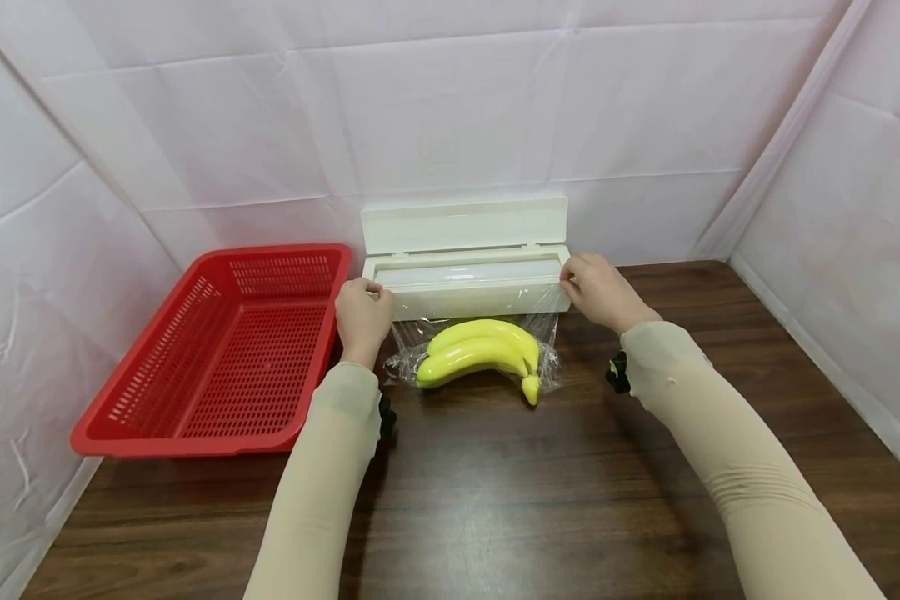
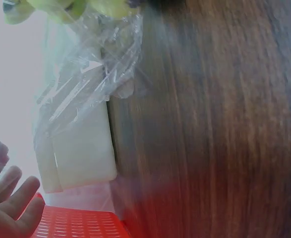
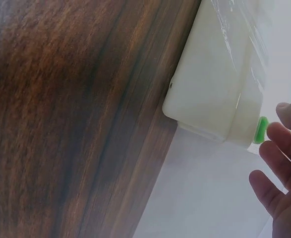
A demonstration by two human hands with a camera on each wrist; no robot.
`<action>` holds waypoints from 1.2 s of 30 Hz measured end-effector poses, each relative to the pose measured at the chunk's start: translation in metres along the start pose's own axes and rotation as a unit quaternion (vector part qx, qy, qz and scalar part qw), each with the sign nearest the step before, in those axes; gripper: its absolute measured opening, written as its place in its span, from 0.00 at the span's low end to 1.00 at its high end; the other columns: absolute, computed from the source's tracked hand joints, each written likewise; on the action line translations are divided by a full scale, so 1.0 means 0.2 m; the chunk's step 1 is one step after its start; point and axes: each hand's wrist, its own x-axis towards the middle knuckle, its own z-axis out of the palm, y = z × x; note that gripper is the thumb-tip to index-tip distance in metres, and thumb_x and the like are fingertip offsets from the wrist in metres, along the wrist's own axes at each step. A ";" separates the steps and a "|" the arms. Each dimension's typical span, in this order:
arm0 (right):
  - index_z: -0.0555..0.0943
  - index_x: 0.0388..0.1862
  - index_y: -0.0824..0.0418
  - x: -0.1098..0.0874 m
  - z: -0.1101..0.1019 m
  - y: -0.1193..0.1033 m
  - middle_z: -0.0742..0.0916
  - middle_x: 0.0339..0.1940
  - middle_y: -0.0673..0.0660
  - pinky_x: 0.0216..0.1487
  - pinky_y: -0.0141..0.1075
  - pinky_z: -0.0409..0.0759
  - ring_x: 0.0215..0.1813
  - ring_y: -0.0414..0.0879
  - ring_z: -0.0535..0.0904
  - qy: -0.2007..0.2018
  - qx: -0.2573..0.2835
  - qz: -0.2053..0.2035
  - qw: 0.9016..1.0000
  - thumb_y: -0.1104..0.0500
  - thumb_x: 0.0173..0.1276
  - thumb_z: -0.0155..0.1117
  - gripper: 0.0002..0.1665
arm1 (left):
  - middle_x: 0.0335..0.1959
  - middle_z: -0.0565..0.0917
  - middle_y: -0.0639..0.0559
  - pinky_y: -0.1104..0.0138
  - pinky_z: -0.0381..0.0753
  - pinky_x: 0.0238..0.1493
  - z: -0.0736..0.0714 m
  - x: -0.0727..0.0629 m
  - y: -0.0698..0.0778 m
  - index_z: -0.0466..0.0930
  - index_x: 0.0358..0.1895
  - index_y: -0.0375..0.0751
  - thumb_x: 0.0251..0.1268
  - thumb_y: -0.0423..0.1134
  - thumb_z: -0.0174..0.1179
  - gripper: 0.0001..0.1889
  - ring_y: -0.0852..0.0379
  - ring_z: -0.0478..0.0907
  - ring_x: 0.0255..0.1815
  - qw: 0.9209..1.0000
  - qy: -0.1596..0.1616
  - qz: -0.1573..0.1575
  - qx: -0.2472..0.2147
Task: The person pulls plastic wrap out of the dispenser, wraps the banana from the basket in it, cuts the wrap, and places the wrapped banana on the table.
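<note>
A bunch of yellow bananas (image 1: 483, 354) lies on the table in front of a white cling film box (image 1: 457, 298) with its lid raised. Clear film (image 2: 93, 84) runs over the box front to the bananas and bunches up around their ends. My left hand (image 1: 362, 321) is at the box's left end, fingers bent and thumb close to the index finger; I cannot tell whether film is between them. At the right end, my right hand (image 1: 600, 290) pinches at a small green slider (image 3: 261, 130), index fingertip against it.
A red slotted basket (image 1: 270, 358) stands left of the box, close beside the left forearm. White cloth (image 1: 450, 117) hangs behind the box and at both sides. The film roll (image 1: 465, 273) shows inside the box. Brown wooden table (image 1: 495, 500) extends toward me.
</note>
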 end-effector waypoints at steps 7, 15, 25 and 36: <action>0.75 0.45 0.66 -0.02 -0.01 -0.02 0.81 0.36 0.61 0.38 0.44 0.74 0.33 0.51 0.76 -0.009 0.027 0.016 0.999 0.61 0.73 0.49 0.10 | 0.36 0.84 0.38 0.53 0.78 0.42 -0.02 0.00 0.02 0.82 0.37 0.34 0.59 0.36 0.54 0.10 0.42 0.79 0.38 1.000 0.001 -0.008 -0.009; 0.75 0.45 0.65 -0.06 -0.03 -0.03 0.83 0.35 0.61 0.31 0.41 0.74 0.28 0.48 0.76 0.003 0.044 0.025 0.999 0.59 0.73 0.50 0.11 | 0.34 0.83 0.39 0.54 0.77 0.41 -0.07 -0.01 0.07 0.82 0.37 0.34 0.59 0.37 0.54 0.11 0.43 0.78 0.36 0.999 -0.018 -0.025 -0.024; 0.76 0.44 0.64 -0.14 -0.05 -0.09 0.83 0.34 0.59 0.31 0.39 0.72 0.28 0.47 0.73 0.020 0.077 0.023 0.997 0.61 0.71 0.50 0.09 | 0.34 0.82 0.39 0.55 0.75 0.43 -0.15 -0.06 0.10 0.81 0.38 0.34 0.57 0.36 0.53 0.11 0.43 0.76 0.39 0.998 -0.038 -0.049 -0.033; 0.78 0.58 0.64 -0.24 -0.01 -0.11 0.81 0.37 0.57 0.29 0.36 0.69 0.27 0.44 0.67 0.045 0.027 -0.044 0.998 0.65 0.70 0.53 0.19 | 0.36 0.84 0.37 0.54 0.75 0.44 -0.20 -0.14 0.09 0.81 0.46 0.33 0.65 0.34 0.50 0.13 0.41 0.78 0.38 0.999 -0.041 0.006 -0.001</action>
